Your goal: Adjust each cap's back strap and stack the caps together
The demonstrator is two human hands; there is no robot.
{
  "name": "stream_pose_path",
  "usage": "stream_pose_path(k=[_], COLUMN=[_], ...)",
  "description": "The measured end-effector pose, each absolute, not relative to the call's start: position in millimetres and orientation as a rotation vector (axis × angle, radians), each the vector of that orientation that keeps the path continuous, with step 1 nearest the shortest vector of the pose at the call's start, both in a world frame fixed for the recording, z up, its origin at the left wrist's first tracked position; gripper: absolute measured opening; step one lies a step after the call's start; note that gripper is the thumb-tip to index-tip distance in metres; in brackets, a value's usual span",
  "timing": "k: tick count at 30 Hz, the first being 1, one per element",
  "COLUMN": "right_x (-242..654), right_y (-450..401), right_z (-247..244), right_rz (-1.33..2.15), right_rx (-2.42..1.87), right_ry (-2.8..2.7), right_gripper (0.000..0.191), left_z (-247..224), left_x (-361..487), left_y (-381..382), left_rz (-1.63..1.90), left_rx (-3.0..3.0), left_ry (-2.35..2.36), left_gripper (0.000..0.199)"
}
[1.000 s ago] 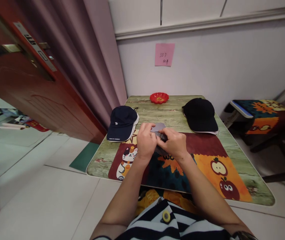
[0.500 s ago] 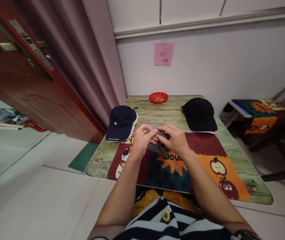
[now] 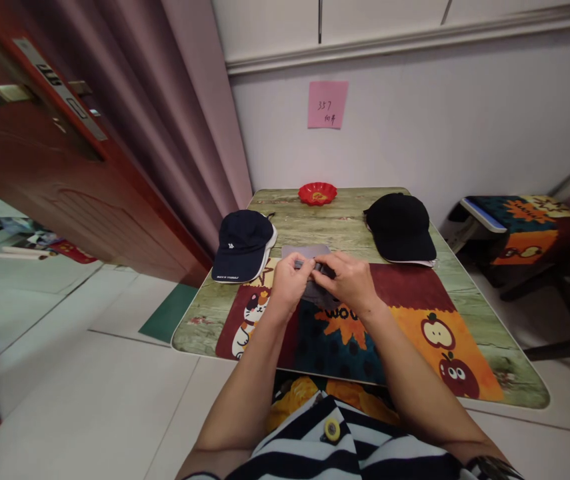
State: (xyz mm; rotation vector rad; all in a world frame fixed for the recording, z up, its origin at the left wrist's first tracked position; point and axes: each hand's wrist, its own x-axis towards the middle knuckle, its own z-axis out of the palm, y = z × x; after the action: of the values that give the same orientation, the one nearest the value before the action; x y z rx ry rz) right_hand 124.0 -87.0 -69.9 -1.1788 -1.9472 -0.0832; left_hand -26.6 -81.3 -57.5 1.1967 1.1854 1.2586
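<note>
A grey cloth item, probably a cap, is at the middle of the table, largely covered by my hands. My left hand pinches a small dark strap-like part of it between thumb and fingers. From the other side, my right hand closes on the same part, its fingertips close to those of my left. Beyond the fingers a flat grey piece shows. A navy cap with white edging lies to the left, and a black cap to the right.
A red scalloped dish stands at the back of the wood-patterned table. Under my hands lies a colourful mat. A pink note is on the wall. A second small table is at right, a red door at left.
My hands have shifted slightly, with the fingertips a little apart over the dark strap part. More of the flat grey piece shows behind them. The other caps stay in place.
</note>
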Motion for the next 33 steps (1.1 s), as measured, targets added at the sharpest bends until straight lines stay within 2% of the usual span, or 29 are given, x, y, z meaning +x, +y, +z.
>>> stream_pose_path(k=[8, 20, 22, 26, 27, 29, 33], right_x=[131.8, 135.1, 138.8, 153.3, 158.0, 166.5, 174.8], right_y=[-84.1, -84.3, -84.8, -86.5, -86.7, -86.2, -80.8], right_z=[-69.5, -67.5, -65.5, -65.0, -66.1, -69.3, -75.3], right_rz=[0.014, 0.059, 0.156, 0.497, 0.605, 0.844, 1.120], right_rx=[-1.110, -0.992, -0.962, -1.086, -1.129, -1.136, -1.009], right_ry=[-2.033, -1.916, -1.906, -1.846, -1.834, -1.814, -1.703], right_gripper=[0.018, 0.015, 0.018, 0.050, 0.049, 0.035, 0.036], left_z=[-60.9, -56.3, -55.3, -47.5, -44.8, -39.8, -35.1], left_x=[-27.6, -24.2, -23.7, -29.8, -33.0, -40.2, -54.8], left_y=[-79.0, -87.3, -86.4, -82.9, -82.0, -80.2, -74.9], left_rz=[1.295, 1.218, 1.208, 1.243, 1.268, 1.286, 0.988], left_rx=[1.285, 1.286, 1.274, 1.316, 1.335, 1.366, 1.365], left_ry=[1.241, 1.066, 1.032, 1.115, 1.156, 1.221, 1.171], left_gripper=[0.029, 0.036, 0.036, 0.033, 0.031, 0.029, 0.032])
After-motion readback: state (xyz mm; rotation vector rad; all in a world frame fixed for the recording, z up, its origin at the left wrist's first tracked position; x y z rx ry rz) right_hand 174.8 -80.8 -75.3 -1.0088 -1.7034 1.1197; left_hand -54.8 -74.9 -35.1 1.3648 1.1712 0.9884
